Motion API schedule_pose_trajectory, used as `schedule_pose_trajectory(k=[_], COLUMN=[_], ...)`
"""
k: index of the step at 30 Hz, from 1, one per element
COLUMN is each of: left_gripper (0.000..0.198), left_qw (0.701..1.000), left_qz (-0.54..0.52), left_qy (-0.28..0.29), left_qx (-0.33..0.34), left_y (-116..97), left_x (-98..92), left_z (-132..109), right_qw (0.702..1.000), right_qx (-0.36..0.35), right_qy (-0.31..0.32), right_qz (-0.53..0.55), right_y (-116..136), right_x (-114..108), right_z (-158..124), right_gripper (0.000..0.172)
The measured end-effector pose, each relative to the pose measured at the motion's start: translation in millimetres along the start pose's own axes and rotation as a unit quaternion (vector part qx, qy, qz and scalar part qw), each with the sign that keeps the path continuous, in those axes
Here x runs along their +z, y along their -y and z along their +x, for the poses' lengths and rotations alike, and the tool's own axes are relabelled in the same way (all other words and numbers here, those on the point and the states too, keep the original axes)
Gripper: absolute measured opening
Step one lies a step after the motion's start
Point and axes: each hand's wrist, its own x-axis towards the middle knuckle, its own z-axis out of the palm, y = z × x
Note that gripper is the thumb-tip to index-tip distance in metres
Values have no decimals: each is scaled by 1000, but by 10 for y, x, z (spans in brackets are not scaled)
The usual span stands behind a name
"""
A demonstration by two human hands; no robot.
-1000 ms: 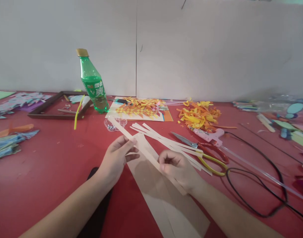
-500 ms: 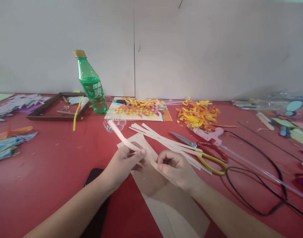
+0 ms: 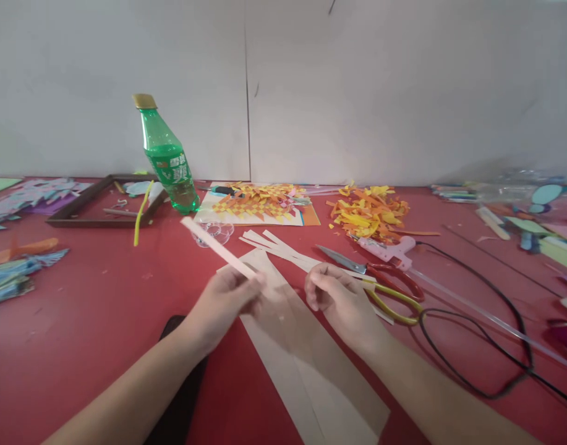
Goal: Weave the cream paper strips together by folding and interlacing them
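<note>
My left hand pinches a narrow pale paper strip between thumb and fingers; its free end points up and away to the left. My right hand is apart from it, fingers curled in and no paper showing in them. Beneath both hands lies a large pale paper sheet, slanting across the red table. Several cut paper strips fan out beyond my right hand. Scissors with red and yellow handles lie just past that hand, partly under the strip ends.
A green soda bottle stands by a dark frame. Yellow-orange paper scraps are piled at the back, near a woven paper piece. A pink glue gun trails a black cord. A dark phone-like object lies under my left forearm.
My right hand has come off the strip and moved slightly right, away from my left hand. The strip in my left hand now looks straighter and reaches further left.
</note>
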Motion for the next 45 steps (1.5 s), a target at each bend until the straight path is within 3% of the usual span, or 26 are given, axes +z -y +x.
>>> schedule_pose_trajectory(k=[2,4,6,10,13,16,18,21,24,27,35,37,42,45], left_gripper=[27,26,26,26,33,42,41,37,34,27,19,18,51,55], left_qw=[970,917,890,875,903,955,978,991,995,999,996,995,993,991], left_qz=[86,144,177,188,139,107,73,1,-24,-22,27,9,-73,-77], left_qy=[211,342,381,397,366,241,154,97,60,20,89,95,84,80], left_qx=[-88,-148,-175,-202,-178,-137,-119,-92,-72,-37,15,14,-29,-69], left_y=[-5,-18,-36,-59,-32,23,43,36,30,45,-22,-21,-7,-14], left_x=[44,71,77,62,65,83,92,93,79,59,69,72,72,73], left_z=[-59,-94,-102,-91,-86,-63,-37,0,24,28,-18,-15,-4,-9], right_qw=[999,996,990,985,988,966,954,967,982,978,953,957,973,976], right_qx=[27,67,86,82,116,156,175,192,132,124,185,185,160,151], right_qy=[21,63,106,125,106,151,156,133,130,150,240,223,160,153], right_qz=[8,-6,-37,-87,-3,144,186,103,-31,-70,25,25,40,39], right_y=[-16,-43,-70,-79,-23,67,104,76,-5,-41,15,3,-63,-81], right_x=[19,44,79,145,132,60,20,22,75,114,147,156,147,125], right_z=[-24,-61,-99,-141,-127,-88,-65,-69,-111,-141,-166,-175,-146,-114], right_gripper=[29,36,37,28,27,34,33,31,29,30,35,35,40,40])
